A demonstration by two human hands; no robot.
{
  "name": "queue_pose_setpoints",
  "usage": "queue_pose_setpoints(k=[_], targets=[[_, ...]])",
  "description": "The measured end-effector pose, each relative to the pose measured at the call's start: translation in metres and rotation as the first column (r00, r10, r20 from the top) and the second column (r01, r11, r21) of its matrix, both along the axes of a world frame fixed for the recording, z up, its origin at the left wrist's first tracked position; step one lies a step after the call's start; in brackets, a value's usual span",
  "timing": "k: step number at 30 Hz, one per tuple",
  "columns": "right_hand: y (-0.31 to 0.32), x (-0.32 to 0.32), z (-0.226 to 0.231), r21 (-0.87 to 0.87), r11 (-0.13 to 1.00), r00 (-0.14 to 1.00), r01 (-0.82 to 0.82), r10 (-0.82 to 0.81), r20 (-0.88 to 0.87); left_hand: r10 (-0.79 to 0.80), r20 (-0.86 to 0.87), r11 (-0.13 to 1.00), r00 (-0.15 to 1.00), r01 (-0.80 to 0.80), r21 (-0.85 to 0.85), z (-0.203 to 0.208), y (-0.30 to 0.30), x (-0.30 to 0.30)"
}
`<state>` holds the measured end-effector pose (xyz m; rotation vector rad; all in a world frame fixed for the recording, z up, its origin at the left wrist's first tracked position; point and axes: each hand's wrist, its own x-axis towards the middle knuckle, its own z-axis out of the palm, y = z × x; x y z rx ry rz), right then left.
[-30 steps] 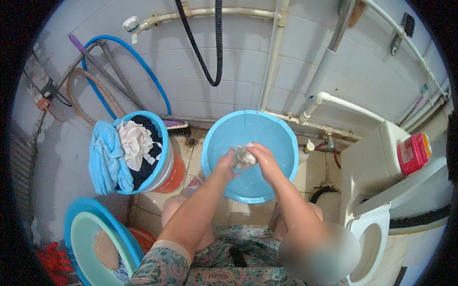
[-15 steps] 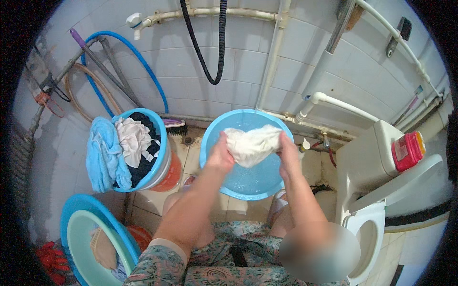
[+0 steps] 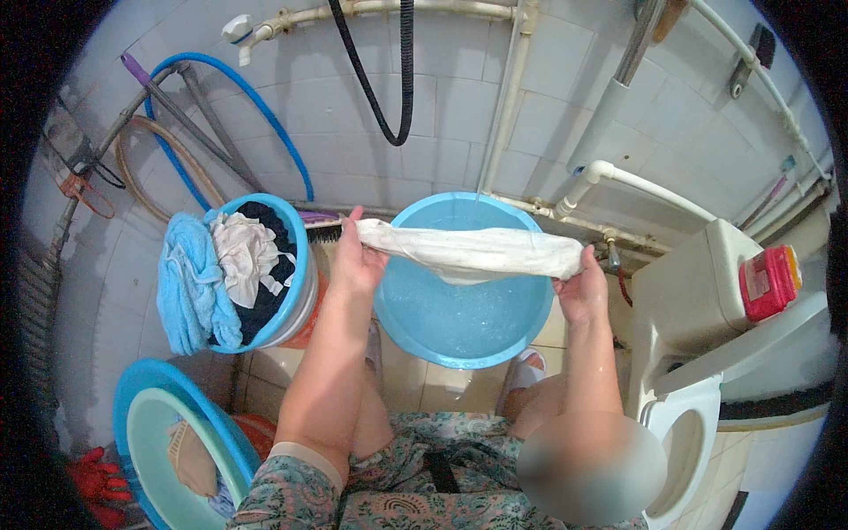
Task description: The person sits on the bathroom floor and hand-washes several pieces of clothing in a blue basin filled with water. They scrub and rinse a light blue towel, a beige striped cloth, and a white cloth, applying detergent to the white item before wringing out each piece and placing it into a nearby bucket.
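Note:
Stretched wide between my two hands is a white cloth [image 3: 473, 253], held over a blue basin [image 3: 461, 340] with water in it. My left hand [image 3: 358, 258] grips the cloth's left end, close to the bucket of laundry. At its right end, my right hand [image 3: 583, 290] is closed on the cloth beside the basin's right rim. The cloth sags slightly in the middle and hides part of the basin behind it. A thin stream of water seems to fall into the back of the basin.
A blue-rimmed bucket [image 3: 309, 287] at left holds a light-blue towel [image 3: 193, 287], a white garment [image 3: 243, 261] and dark cloth. Nested basins [image 3: 146, 415] with clothes stand nearer. Red gloves [image 3: 99, 481] lie beside them. A toilet [image 3: 685, 309] is at right; a black hose [image 3: 406, 79] hangs ahead.
My hands have moved apart, left hand leftward and right hand rightward. The bunched white cloth is now drawn out into a long strip.

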<state>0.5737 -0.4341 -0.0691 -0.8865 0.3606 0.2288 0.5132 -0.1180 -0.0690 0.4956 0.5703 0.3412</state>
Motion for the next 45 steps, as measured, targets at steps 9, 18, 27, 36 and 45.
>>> queue_pose_setpoints(k=[9,18,27,36,45], targets=[[-0.001,0.015,0.005,0.251,0.967,0.998,-0.036,0.049,-0.043,-0.049,0.042,0.999,0.998,0.049,-0.001,-0.004,0.013,0.009],[0.025,0.001,0.026,0.314,0.847,0.891,-0.43,0.343,0.296,-0.47,-0.653,-0.31,0.594,0.582,0.752,-0.005,-0.028,-0.01],[0.031,-0.014,0.028,0.264,0.692,0.724,-0.672,0.539,0.431,-0.457,-0.369,-0.168,0.809,0.329,0.93,-0.027,-0.067,0.0],[0.018,-0.013,0.03,0.212,0.698,0.704,-0.684,0.557,0.44,-0.743,-0.347,0.162,0.572,0.658,0.736,-0.023,-0.07,0.01],[0.01,0.011,0.029,-0.144,0.812,0.803,-0.565,0.582,0.131,-0.78,0.029,0.565,0.625,0.684,0.46,0.013,-0.052,0.005]])
